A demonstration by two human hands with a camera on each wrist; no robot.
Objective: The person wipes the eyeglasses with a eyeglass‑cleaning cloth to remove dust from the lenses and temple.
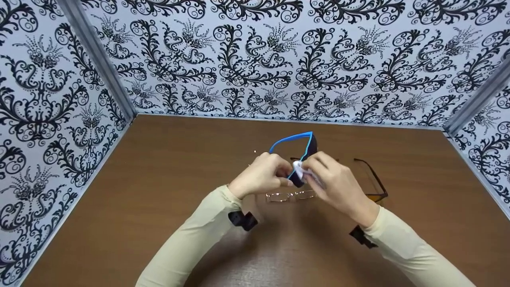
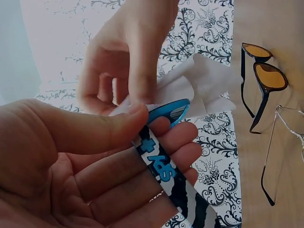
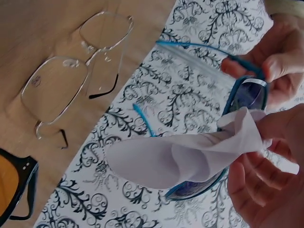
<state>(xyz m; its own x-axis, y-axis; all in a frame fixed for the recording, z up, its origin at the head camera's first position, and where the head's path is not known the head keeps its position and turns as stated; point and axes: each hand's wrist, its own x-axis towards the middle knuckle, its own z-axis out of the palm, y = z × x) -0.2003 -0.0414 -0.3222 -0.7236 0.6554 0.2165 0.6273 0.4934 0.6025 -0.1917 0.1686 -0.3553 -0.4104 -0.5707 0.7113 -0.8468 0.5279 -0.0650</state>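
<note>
Blue-framed sunglasses [image 1: 308, 146] with dark lenses are held up above the table. My left hand [image 1: 265, 175] pinches them near one hinge, thumb against fingers; in the left wrist view their zebra-patterned temple [image 2: 171, 183] crosses the fingers. A white cloth [image 3: 190, 156] is pinched in my right hand [image 1: 332, 179] and lies against the lenses, hiding much of them. In the right wrist view, a dark lens [image 3: 249, 95] shows above the cloth and part of the other below it.
Thin metal-rimmed glasses [image 1: 279, 197] lie on the brown table [image 1: 179, 171] below the hands. Black-framed glasses with orange lenses [image 2: 270, 76] lie beside them, to the right in the head view. Patterned panels [image 1: 275, 59] stand at the back and sides.
</note>
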